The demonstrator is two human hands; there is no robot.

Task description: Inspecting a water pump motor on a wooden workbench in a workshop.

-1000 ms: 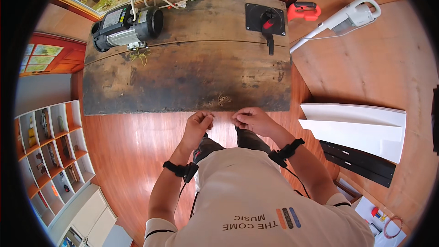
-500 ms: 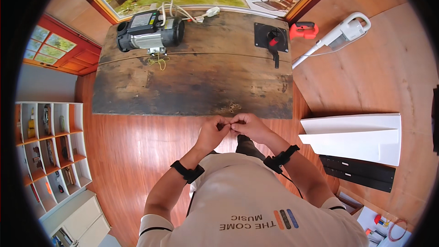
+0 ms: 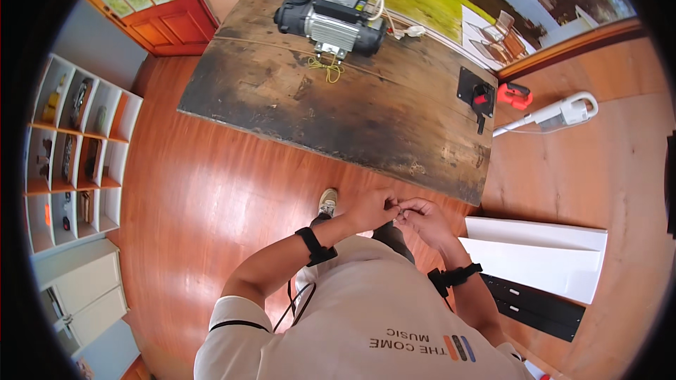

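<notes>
Your left hand (image 3: 372,211) and right hand (image 3: 427,224) meet fingertip to fingertip, just in front of the near edge of the table (image 3: 282,109), toward its right end. Both are curled, pinching a small item (image 3: 399,212) between them; it is too tiny and covered to tell its kind, long axis or which way it points.

The table's near edge slants, its right end closer to you. At the table's back left sits a pump (image 3: 331,27), long axis running roughly along the table's length. A black plate (image 3: 467,83) lies by the table's right edge; past that edge is a vacuum (image 3: 563,114). In front of the table, broad floor (image 3: 211,190) stretches left; white panels (image 3: 535,267) are near its near right corner.
</notes>
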